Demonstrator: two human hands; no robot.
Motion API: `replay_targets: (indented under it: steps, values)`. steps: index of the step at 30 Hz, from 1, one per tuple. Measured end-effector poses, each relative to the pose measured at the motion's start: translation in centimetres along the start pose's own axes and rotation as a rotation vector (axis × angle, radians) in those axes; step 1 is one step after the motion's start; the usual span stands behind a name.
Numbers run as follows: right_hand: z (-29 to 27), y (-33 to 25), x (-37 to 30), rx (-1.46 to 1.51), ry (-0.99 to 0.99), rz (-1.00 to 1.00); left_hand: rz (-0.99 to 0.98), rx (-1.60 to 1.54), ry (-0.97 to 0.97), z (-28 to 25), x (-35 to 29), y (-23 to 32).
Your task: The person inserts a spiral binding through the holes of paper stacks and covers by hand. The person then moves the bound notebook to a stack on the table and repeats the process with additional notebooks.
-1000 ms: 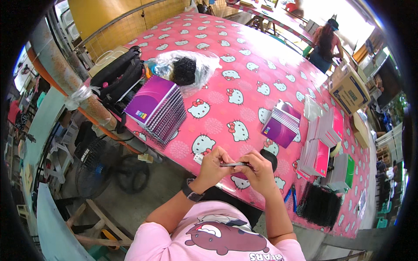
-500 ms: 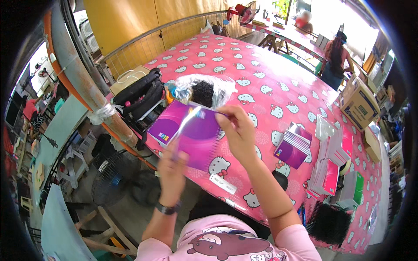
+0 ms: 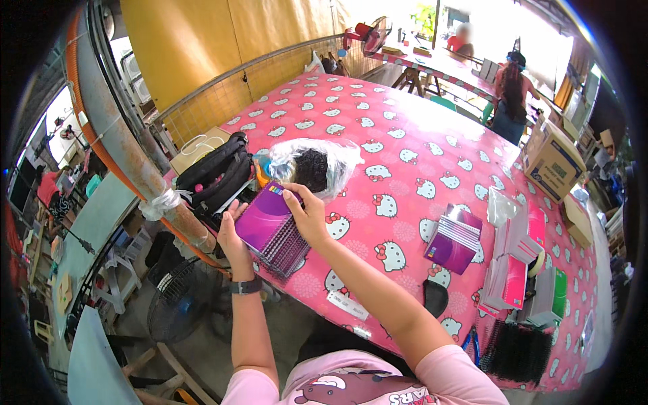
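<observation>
A stack of purple spiral notebooks [image 3: 264, 219] lies at the left edge of the pink table, black coil bindings facing me. My left hand [image 3: 235, 239] rests along the stack's left side, fingers stretched out and palm against the edge. Over the far right corner of the top notebook sits my right hand [image 3: 307, 212], thumb on the cover and fingers curled round its edge. Just beyond the stack is a clear plastic bag [image 3: 344, 158] with black coils [image 3: 312, 170] inside. A black bag [image 3: 219, 172] stands at the far left of the notebooks.
Another purple notebook stack [image 3: 453, 239] lies right of centre on the patterned table [image 3: 398, 219]. Beyond it are pink notebooks [image 3: 514, 280], green notebooks [image 3: 557, 293], black coils [image 3: 516, 351] and a carton [image 3: 553, 158]. A post [image 3: 128, 128] and fan [image 3: 179, 297] stand left. A person [image 3: 511, 101] works far right.
The purple notebook held up between both hands has come down onto the stack at the left. My left hand has moved to the stack's side, and my right hand has moved left and lower.
</observation>
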State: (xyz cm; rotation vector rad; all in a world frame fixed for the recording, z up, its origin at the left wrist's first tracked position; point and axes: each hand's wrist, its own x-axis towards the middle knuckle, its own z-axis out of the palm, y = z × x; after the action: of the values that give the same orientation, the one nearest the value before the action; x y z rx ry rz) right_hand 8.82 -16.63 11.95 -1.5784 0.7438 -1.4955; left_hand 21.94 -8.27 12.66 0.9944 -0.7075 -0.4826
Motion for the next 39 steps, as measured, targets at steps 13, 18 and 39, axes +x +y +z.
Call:
replay_targets:
  steps: [13, 18, 39]
  values:
    - [-9.5, -1.2, -1.4, -0.342, -0.106, -0.251, 0.155, 0.084, 0.165, -2.3, -0.3, 0.5]
    - [-29.9, -2.4, -5.2, -1.034, 0.052, -0.099, 0.384, 0.244, 0.265, -5.4, -3.8, 4.0]
    - [-26.2, -11.1, -12.3, -0.881, -0.192, 0.029, 0.116, 0.196, -0.649, 9.4, -19.5, 0.8]
